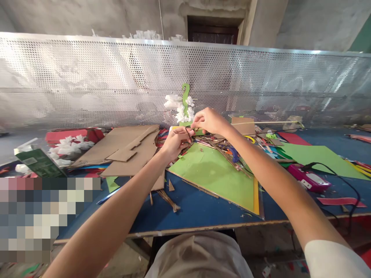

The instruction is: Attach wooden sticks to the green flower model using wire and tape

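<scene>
Both my arms reach out over a blue table [199,210]. My left hand [175,142] is closed in a pinch on a thin dark wire or stick [189,135]. My right hand [209,120] is closed just above and to the right, pinching the same thin piece near a green strip [198,131]. Behind the hands stands a green curled paper shape [185,96] with white tissue flowers [182,108]. Below the hands lies a light green paper sheet [214,173] on cardboard.
Brown cardboard pieces [124,148] lie at the left, with a green box [37,162] and white tissue [66,146]. A pink glue gun [308,177] with a black cord sits at the right beside green paper [315,154]. A perforated metal screen [116,77] backs the table.
</scene>
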`<state>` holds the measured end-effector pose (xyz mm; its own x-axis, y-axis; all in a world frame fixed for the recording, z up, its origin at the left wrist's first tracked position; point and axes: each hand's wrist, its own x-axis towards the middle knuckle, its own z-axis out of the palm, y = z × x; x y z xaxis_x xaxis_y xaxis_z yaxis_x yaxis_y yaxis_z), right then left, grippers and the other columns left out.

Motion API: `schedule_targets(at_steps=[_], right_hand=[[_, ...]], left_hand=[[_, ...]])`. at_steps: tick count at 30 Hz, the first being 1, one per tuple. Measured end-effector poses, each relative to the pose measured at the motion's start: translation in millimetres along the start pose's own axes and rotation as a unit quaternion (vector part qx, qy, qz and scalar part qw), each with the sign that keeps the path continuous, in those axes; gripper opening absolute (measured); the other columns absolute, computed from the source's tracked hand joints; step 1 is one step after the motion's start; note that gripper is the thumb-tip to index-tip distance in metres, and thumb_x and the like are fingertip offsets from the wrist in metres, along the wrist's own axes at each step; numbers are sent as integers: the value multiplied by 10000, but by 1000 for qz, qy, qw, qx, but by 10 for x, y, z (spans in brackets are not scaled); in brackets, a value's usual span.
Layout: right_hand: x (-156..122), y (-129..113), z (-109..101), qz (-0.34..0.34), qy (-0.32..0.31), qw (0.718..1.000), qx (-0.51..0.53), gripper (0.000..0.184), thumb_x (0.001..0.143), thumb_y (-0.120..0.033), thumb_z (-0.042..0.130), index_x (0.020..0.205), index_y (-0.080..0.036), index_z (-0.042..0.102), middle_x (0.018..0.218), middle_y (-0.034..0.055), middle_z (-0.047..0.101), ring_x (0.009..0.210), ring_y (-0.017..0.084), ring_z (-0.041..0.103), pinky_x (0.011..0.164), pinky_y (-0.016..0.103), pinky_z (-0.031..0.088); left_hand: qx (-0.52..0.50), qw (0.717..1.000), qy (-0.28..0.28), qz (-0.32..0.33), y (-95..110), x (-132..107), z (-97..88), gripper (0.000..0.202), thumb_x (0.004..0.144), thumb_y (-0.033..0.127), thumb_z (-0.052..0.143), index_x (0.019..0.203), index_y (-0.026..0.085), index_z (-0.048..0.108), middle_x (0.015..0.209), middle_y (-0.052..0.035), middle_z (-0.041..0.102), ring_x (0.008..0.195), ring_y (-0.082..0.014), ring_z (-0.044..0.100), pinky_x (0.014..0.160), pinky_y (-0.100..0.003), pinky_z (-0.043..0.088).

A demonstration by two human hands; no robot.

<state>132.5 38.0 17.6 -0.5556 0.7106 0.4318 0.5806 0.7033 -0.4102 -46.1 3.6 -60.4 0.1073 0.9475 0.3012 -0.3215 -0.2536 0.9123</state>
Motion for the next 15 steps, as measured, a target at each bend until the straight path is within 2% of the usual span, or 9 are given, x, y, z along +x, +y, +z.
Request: schedule_targets(at_steps=[2,5,8,12,15], right_hand=[[-1,1,-16,-5,-23,999,23,202,932,-326,692,854,-142,722,715,44,719,603,143,645,667,275,436],[-12,-12,-45,7,-55,997,54,107,938,-185,614,1000,-142,690,763,39,721,625,142,639,651,272,447],[-26,-33,-73,29,-70,995,72,208,908,-97,584,1104,-165,600,757,19,688,660,163,647,613,271,447],[-36,-45,-96,17,-66,995,73,133,899,-146,640,1004,-183,567,842,36,689,670,157,650,580,270,443],[-37,-30,-98,0,-62,996,61,125,885,-203,701,962,-175,606,825,31,692,643,139,635,597,275,439]], left_hand=[[-1,1000,4,0,1,0,-5,311,593,229,918,700,149,637,589,16,577,451,-43,440,389,-169,159],[-3,1000,16,-1,4,6,-18,313,591,209,907,692,152,617,635,9,596,470,-47,466,388,-170,166],[-9,1000,17,-6,7,14,-33,280,579,180,878,720,150,638,695,-12,637,500,-57,500,387,-170,167],[-18,1000,20,-10,6,17,-39,262,562,154,854,732,147,655,729,-20,658,515,-57,513,383,-168,168],[-16,1000,15,-7,3,9,-28,273,550,154,867,728,147,660,710,-17,649,518,-65,524,379,-167,176]])
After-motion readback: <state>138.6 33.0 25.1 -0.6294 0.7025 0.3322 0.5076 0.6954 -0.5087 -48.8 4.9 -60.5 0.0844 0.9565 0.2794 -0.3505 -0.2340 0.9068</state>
